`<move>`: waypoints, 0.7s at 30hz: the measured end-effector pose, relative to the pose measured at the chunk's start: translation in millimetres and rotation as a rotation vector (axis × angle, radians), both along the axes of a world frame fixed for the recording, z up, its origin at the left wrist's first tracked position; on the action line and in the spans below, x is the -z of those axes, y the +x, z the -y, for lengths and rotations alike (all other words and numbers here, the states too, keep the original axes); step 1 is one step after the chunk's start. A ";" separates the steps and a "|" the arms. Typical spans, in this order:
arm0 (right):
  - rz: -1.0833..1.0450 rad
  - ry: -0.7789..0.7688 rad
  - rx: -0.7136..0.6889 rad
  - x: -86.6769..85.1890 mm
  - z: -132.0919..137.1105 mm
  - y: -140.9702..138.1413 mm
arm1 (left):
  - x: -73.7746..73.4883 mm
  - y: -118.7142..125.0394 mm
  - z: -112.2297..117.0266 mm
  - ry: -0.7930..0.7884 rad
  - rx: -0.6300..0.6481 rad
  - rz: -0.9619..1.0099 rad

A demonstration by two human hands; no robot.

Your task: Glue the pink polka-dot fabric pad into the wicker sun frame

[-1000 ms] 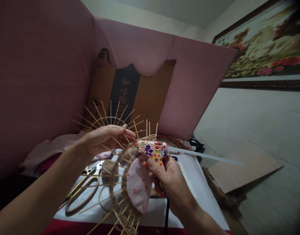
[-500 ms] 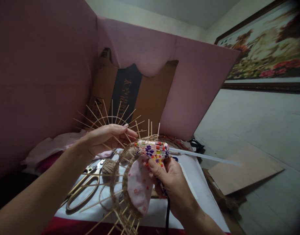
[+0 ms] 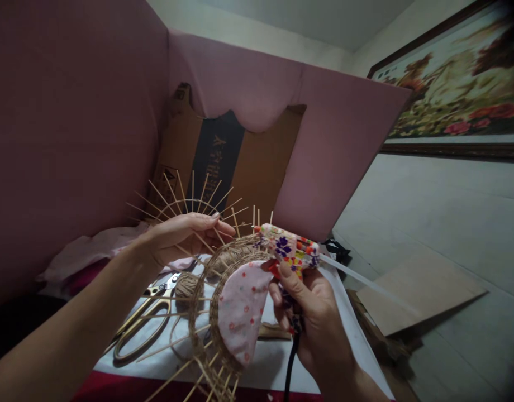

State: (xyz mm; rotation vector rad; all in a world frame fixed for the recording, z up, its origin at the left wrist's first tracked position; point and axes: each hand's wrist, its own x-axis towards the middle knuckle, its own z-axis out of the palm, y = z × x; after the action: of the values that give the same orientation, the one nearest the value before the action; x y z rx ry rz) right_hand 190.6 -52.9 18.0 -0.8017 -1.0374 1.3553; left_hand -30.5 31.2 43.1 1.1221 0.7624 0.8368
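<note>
My left hand (image 3: 190, 234) pinches the upper edge of a round twine-and-stick weave (image 3: 214, 321), its thin wooden sticks fanning out past the rim. A half-round of pale pink dotted fabric (image 3: 240, 312) covers the middle of the weave. In my right hand (image 3: 309, 307) is a flower-patterned hot glue gun (image 3: 288, 245), fingers wrapped round its handle near the red trigger. Its nozzle points left, close to the upper right rim; I cannot tell whether it touches. A long translucent glue stick (image 3: 366, 277) sticks out of the gun's back, and a black cord hangs below.
Gold-handled scissors (image 3: 146, 335) and a ball of twine (image 3: 188, 287) lie on the white tabletop (image 3: 282, 363) at left. Behind stands a cut cardboard piece (image 3: 257, 173) against pink panels (image 3: 324, 145). A flat board (image 3: 424, 290) lies at right.
My right hand has drawn the glue gun to the right, its nozzle moving along the upper rim and uncovering more of the fabric. My left hand has stayed in place.
</note>
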 end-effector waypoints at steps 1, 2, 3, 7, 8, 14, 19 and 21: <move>-0.012 0.016 0.042 -1.8 -0.7 3.8 | 0.3 -1.0 -1.0 -0.004 -0.004 0.003; -0.025 0.023 0.080 -2.6 -1.9 8.6 | 0.5 -2.2 -2.1 -0.012 -0.008 0.006; -0.038 0.023 0.110 -2.1 -3.6 14.4 | 0.6 -3.3 -3.3 -0.026 -0.012 0.007; -0.041 -0.105 0.193 18.0 -13.8 46.5 | -0.6 -6.0 -7.0 -0.090 -0.046 -0.021; -0.030 -0.181 0.223 26.6 -16.9 55.8 | -1.2 -5.9 -7.5 -0.089 -0.063 -0.029; 0.125 -0.514 0.256 66.5 -34.3 95.9 | -2.6 -2.7 -7.3 -0.110 -0.081 -0.057; 0.188 -0.549 0.220 71.2 -38.8 100.8 | -1.7 -3.8 -7.4 -0.043 -0.111 -0.071; 0.179 -0.550 0.246 73.0 -36.9 102.2 | -2.4 -3.5 -6.0 -0.027 -0.117 -0.098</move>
State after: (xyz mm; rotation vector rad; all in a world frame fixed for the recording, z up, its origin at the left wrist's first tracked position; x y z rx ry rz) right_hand 292.8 -16.0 -54.9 -1.4315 -0.6682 1.3856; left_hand -34.0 37.2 45.5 1.1090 0.9258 0.8719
